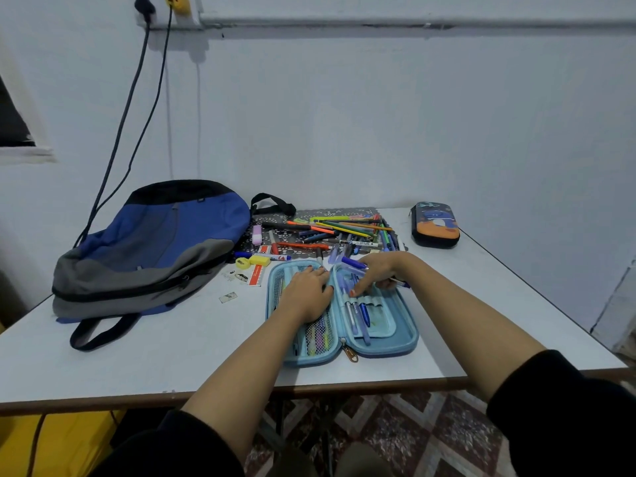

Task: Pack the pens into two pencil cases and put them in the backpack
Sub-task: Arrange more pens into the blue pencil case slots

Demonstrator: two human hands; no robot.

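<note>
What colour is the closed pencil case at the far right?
The closed pencil case has black sides and a blue-and-orange picture on top; head view.

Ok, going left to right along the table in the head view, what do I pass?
Blue and grey fabric backpack → small pink eraser → open light-blue zip pencil case → closed dark pencil case with orange and blue print. Loose pens overlap the open case, so omitted.

Yellow eraser [260, 260], sharpener [243, 263], wall cables [118, 132], table [172, 356]

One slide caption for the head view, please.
Left hand rests on open blue pencil case; right hand grips a pen above it.
</note>
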